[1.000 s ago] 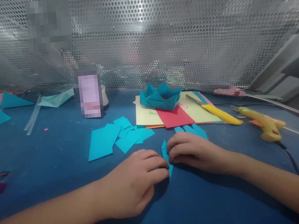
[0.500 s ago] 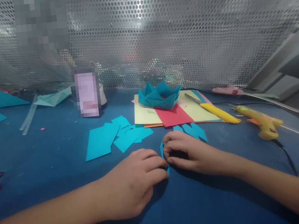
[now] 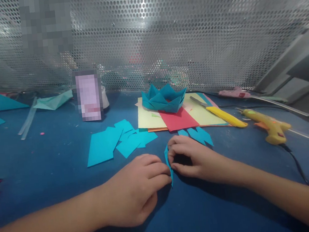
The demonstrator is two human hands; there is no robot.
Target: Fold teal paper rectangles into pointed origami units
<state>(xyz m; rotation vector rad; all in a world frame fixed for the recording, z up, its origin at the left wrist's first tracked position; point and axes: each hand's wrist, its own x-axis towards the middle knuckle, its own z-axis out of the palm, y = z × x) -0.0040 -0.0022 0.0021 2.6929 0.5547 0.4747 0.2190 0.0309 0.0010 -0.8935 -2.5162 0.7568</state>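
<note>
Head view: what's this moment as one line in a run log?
left hand: touching narrow blue paper | right hand: pinching it | beyond: pointed blue paper bowl | far right: yellow glue gun

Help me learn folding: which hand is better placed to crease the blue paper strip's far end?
Probably the right hand: its fingers touch the blue paper strip nearer that end; the left hand sits lower down.

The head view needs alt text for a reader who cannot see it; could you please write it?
Two bare hands, left and right, hold a narrow folded blue paper strip over a blue table. Behind them are loose blue paper pieces, a pointed blue paper form, a yellow cutter and a yellow glue gun.
</note>
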